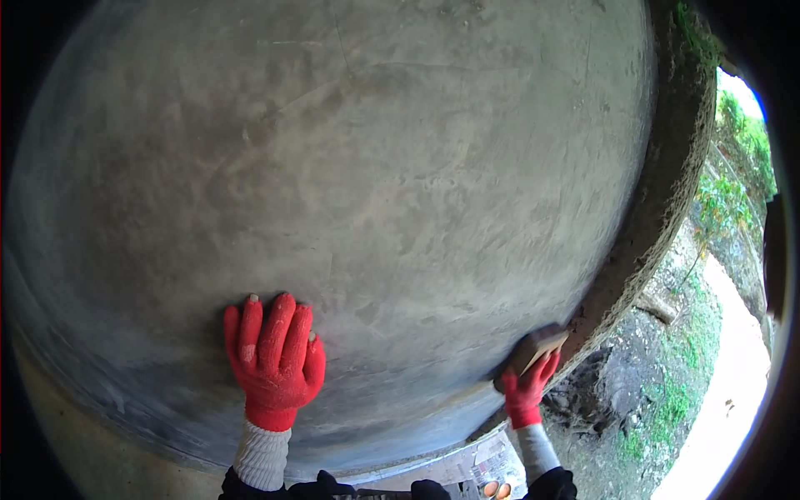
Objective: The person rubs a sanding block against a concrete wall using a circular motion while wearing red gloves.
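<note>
A large smooth grey concrete surface point(400, 183) fills most of the view. My left hand point(275, 358), in a red-coated glove with a pale knit cuff, rests flat against its lower part, fingers spread and holding nothing. At the lower right my right hand point(527, 392), gloved the same way, has its fingers wrapped round a brown rectangular block point(536, 346). The block lies by the right edge of the concrete; whether it is a sponge or a wooden float I cannot tell. Part of it is hidden behind my fingers.
A rough, darker edge point(667, 192) runs down the right side of the concrete. Beyond it lie a dirt slope with green plants point(675, 400), a short log point(657, 307) and a bright pale strip of ground. Two round orange-brown things point(497, 489) sit low, near my right forearm.
</note>
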The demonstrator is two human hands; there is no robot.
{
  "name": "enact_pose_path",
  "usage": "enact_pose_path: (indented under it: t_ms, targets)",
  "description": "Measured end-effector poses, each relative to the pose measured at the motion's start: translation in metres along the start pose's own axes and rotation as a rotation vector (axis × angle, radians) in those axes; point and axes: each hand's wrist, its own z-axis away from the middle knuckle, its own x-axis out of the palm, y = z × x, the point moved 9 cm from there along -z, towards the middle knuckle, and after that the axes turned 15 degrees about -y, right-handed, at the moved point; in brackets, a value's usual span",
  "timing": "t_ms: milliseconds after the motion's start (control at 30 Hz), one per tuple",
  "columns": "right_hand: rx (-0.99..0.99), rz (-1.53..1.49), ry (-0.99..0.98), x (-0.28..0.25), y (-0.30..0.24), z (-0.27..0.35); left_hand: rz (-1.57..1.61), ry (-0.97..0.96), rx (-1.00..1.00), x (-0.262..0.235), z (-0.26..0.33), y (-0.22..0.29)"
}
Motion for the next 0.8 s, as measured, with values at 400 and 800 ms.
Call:
enact_pose_path:
  t_ms: [400, 800]
  targets:
    - [-0.012, -0.031, 0.173, -0.043, -0.037, -0.068, 0.000, 0.002, 0.001, -0.001, 0.002, -0.002]
    - [-0.052, -0.172, 0.243, -0.102, -0.058, -0.146, 0.019, -0.004, -0.002, -0.002, 0.002, 0.001]
